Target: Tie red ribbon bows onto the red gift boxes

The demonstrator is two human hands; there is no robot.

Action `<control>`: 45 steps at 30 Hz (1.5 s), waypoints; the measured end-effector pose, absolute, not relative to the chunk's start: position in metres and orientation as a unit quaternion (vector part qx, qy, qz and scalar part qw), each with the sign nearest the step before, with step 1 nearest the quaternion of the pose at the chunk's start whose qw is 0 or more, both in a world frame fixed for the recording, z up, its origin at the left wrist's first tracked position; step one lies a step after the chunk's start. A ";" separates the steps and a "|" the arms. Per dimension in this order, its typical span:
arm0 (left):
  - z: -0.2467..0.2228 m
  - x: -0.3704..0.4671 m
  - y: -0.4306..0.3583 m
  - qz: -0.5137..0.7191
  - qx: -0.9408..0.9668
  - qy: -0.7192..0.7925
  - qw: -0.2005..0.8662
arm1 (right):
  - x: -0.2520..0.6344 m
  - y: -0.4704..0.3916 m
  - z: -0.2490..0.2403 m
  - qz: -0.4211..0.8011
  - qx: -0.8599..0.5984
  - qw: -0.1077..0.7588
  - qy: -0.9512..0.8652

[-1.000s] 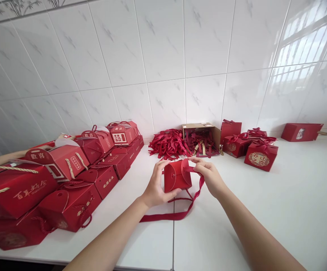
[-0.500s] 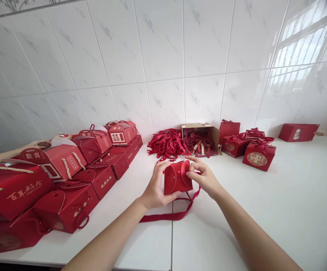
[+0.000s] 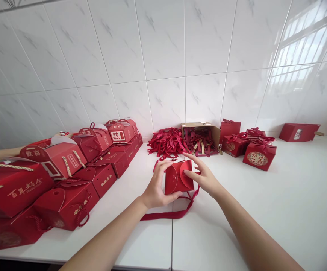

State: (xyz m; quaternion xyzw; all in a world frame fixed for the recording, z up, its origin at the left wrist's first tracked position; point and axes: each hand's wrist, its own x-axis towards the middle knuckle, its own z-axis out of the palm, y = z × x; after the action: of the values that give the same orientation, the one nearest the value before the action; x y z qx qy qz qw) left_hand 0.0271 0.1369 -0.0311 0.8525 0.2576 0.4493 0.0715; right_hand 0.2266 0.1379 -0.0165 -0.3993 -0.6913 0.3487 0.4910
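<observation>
A small red box is held up over the middle of the white table, its rounded flaps facing me. My left hand grips it from the left, with fingers along the top and the thumb under the lower edge. On the right side, my right hand has its fingers apart, one fingertip touching the right flap, which lies over the box front. Below and behind the box, a dark red ribbon trails in a loop on the table.
Many red gift boxes are stacked at the left, where another person's arm reaches in. Toward the tiled wall lie a ribbon pile and a cardboard box of ribbons. Bow-tied boxes stand at the back right.
The right flap has folded down flat onto the box. My right hand's pinch has opened, with a finger now against the flap. The other person's hand at the left has shifted behind the boxes.
</observation>
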 end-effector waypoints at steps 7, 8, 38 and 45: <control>-0.030 0.029 0.134 0.437 0.863 0.243 0.076 | 0.232 0.136 -0.016 0.303 -0.360 0.503 -0.725; -0.030 0.029 0.135 0.439 0.862 0.241 0.077 | 0.232 0.135 -0.015 0.292 -0.351 0.506 -0.731; -0.024 0.025 0.133 0.420 0.872 0.232 0.093 | 0.242 0.123 0.003 0.232 -0.266 0.490 -0.797; -0.024 0.025 0.132 0.423 0.870 0.232 0.103 | 0.244 0.124 0.004 0.352 -0.232 0.515 -0.746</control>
State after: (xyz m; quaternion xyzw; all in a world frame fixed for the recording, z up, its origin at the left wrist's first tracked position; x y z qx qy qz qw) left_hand 0.0245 0.1323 -0.0238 0.8697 0.2323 0.4232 0.1031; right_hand 0.2439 0.1241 0.0042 -0.2315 -0.7465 0.3522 0.5149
